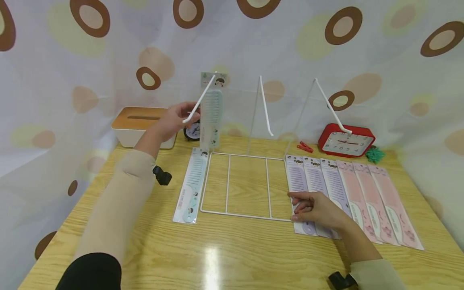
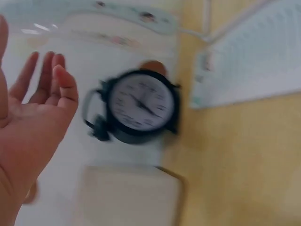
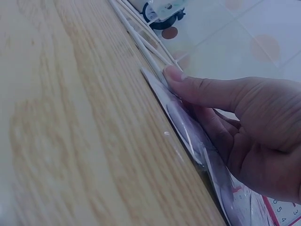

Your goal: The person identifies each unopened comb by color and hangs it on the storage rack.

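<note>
Eight combs (image 1: 192,185); two clocks (image 1: 346,141)

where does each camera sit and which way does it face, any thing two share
Head: worn on the head, facing forward and down over the table and white rack; left hand, right hand and beige sleeves show.
Left wrist: on that wrist, facing the black clock; the left hand shows at the left edge.
Right wrist: on that wrist, facing low across the table along the purple packs; the right hand shows at right.
Shared: the head and left wrist views both show the black clock.
</note>
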`<state>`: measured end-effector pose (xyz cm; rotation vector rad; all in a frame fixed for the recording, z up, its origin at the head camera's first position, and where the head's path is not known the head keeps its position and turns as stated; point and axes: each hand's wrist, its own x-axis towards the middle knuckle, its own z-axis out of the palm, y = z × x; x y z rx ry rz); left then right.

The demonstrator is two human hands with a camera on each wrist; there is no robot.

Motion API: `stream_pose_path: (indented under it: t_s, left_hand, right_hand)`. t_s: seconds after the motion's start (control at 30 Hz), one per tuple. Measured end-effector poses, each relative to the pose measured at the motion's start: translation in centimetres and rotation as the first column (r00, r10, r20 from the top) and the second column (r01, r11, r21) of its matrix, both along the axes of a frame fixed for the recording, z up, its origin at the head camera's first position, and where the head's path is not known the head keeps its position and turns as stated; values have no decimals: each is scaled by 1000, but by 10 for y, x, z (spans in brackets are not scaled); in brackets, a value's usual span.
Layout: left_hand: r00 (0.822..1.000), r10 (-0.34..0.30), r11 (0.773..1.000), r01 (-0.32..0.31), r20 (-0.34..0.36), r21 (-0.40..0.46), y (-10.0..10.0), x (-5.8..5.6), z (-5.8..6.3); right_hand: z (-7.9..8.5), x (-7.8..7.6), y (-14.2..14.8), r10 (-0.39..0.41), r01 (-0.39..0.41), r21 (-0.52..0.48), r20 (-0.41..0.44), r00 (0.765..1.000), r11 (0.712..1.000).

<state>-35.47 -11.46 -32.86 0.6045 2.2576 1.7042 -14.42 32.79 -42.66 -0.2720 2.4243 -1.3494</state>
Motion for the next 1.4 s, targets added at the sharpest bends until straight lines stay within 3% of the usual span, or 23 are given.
stream_pose_path:
  t_s: [0.17, 0.33, 0.47, 0.77, 0.9, 0.97, 1.03, 1.13, 1.23, 1.3, 1.33, 1.4]
  left_hand:
    - [992, -52, 984, 71, 118, -166, -15, 3, -52]
    - [987, -69, 928, 118, 148, -354, -14, 11, -81]
    - [996, -45, 896, 75, 79, -437, -10, 13, -88]
    - [999, -26, 885, 35, 25, -465, -12, 17, -86]
    - [999, -40, 881, 43, 17, -471, -22, 28, -84]
    - [998, -54, 872, 55, 15, -486, -27, 38, -75]
    - [997, -77, 877, 62, -11, -476, -30, 51, -56]
    - [992, -119, 911, 88, -52, -403, -30, 73, -18]
    - [977, -167, 963, 132, -135, -233, -28, 101, 19]
    - [959, -190, 981, 178, -209, -73, -27, 121, 39]
    - [948, -187, 981, 195, -259, 6, -26, 130, 46]
    - [923, -164, 955, 237, -348, 177, -23, 144, 59]
  right_hand:
    - [-1, -2, 0, 14, -14, -1, 0, 1000, 1000]
    - [-2, -2, 1, 16, -16, 2, -8, 1000, 1000]
    - [-3, -1, 0, 10, -10, 5, -13, 1000, 1000]
    - [-2, 0, 1, 21, -20, 12, -31, 999, 1000]
    - [-2, 0, 1, 21, -21, 1, -17, 1000, 1000]
    - [-3, 1, 0, 18, -18, -4, -3, 1000, 1000]
    - [-4, 2, 0, 16, -16, -7, 3, 1000, 1000]
    - [-3, 3, 1, 22, -22, 3, -7, 1000, 1000]
    - [-3, 2, 2, 30, -29, 12, -30, 999, 999]
    - [-3, 1, 2, 33, -33, 8, -34, 999, 999]
    - [-3, 0, 2, 37, -37, 9, -38, 999, 999]
    - [-3, -1, 2, 32, -32, -2, -28, 999, 999]
